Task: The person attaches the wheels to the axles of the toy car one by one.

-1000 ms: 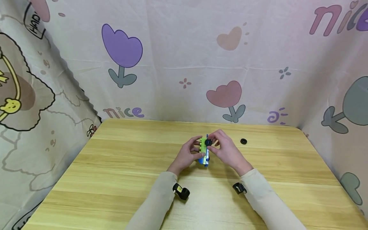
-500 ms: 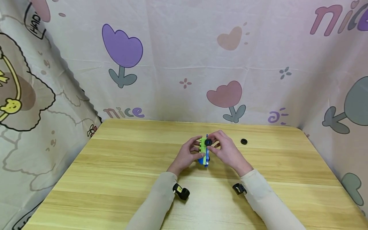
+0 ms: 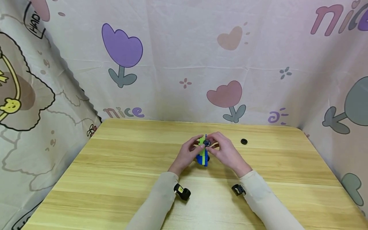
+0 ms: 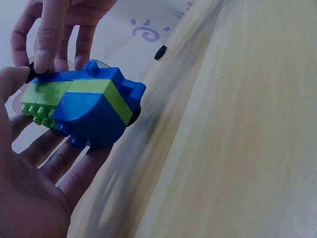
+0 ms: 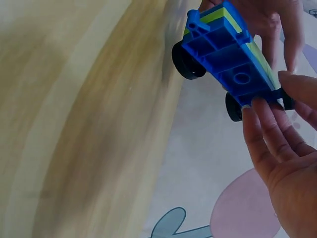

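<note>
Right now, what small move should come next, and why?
Probably press the black wheel squarely against the side of the toy car. The right hand is on that wheel, the left hand holds the car, and I can't tell whether the wheel is fully seated. The loose wheel on the table can likely wait.

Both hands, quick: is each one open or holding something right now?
Left hand: holding the blue-and-green toy car.
Right hand: gripping one end of it.
</note>
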`<state>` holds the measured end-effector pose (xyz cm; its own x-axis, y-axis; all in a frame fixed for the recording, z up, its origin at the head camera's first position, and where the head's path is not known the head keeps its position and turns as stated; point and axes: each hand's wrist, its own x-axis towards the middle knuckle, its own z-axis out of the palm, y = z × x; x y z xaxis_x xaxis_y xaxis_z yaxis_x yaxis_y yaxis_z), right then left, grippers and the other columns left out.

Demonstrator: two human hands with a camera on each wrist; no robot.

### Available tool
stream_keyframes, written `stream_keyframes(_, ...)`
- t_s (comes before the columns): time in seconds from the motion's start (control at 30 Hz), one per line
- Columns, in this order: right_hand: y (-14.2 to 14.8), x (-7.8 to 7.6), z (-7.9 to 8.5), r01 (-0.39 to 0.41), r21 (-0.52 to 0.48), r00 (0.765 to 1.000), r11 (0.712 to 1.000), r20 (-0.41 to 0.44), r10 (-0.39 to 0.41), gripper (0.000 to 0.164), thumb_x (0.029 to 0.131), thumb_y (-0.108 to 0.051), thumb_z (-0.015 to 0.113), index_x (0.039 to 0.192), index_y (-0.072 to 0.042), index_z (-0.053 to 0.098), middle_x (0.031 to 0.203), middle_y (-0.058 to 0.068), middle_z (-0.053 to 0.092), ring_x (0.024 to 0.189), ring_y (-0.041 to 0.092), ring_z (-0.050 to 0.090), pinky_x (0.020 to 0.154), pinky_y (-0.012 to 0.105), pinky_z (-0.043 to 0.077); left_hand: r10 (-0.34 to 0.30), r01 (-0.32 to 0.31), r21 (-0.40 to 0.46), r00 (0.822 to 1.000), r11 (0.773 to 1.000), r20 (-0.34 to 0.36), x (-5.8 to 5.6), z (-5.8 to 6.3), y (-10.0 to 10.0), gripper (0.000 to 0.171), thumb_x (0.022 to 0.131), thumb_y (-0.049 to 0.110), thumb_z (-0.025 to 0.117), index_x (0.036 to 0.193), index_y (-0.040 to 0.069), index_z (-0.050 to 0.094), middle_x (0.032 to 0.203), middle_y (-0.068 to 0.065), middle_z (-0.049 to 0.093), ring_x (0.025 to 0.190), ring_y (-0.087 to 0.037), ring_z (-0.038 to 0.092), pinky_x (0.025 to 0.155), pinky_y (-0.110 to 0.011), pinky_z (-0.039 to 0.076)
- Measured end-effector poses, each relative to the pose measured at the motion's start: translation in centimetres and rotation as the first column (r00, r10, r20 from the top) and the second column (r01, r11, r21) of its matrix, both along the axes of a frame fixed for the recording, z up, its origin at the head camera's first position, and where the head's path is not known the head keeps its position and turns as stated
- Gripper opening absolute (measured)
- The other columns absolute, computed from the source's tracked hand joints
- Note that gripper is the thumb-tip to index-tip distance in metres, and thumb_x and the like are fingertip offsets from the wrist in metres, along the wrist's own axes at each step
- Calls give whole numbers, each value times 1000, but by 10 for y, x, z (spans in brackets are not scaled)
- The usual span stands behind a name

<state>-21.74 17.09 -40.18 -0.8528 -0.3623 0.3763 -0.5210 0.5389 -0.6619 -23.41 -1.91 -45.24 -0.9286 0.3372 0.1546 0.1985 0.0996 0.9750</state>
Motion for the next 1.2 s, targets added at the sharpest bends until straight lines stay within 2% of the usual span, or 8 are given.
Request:
stream_keyframes(0.1,0,0,0,-17,-11,1000,1000,5,17,32,87,-3,75,116,-7,61,103,1,59,91,19,64,78,38,56,15,-15,1,1000,1000,14,0,1,0,43,98,37,60,140,28,54,118,-8,55,97,-25,58,71,-34,54)
stream_keyframes(0.23,2,0,-2,-25,-45,999,999,24,26,27,92,-8,70,117,-9,63,105,-1,60,94,18,62,79,40,55,15,-15,9,1000,1000,23,1,3,0,41,99,36,60,139,28,55,117,-9,55,93,-24,58,65,-35,54)
stream_keyframes(0.37,4,-1,-3,-1,-72,998,997,55,5,20,98,-12,62,117,-9,63,104,-1,62,96,16,60,82,40,53,12,-12,8,1000,1000,18,1,3,1,43,100,32,59,142,24,53,119,-10,55,93,-24,58,65,-36,55)
stream_keyframes(0.47,4,-1,-4,30,-104,994,994,103,-19,18,99,-12,61,116,-7,61,102,1,63,94,17,60,82,39,52,7,-7,19,1000,1000,22,0,2,2,43,100,28,59,142,21,52,119,-10,55,92,-24,58,66,-35,55)
stream_keyframes(0.67,2,0,-3,84,-145,983,986,175,-58,16,98,-9,61,113,-6,61,98,3,63,91,19,61,81,37,53,4,-5,32,999,999,41,2,4,4,40,99,30,60,139,25,55,118,-9,54,91,-23,59,67,-31,54)
stream_keyframes(0.97,1,0,-4,112,-220,971,969,232,-59,19,98,-8,61,116,-1,63,105,10,65,97,24,62,89,40,52,11,-11,11,1000,1000,20,1,3,4,42,98,30,62,139,24,56,121,-10,54,95,-25,58,75,-35,55)
stream_keyframes(1.2,0,1,-4,114,-262,962,958,269,-41,21,96,-1,61,116,0,56,109,13,63,100,26,60,90,39,51,26,-26,-2,1000,1000,9,1,1,5,40,97,31,63,137,25,58,117,-8,56,93,-25,59,76,-35,54)
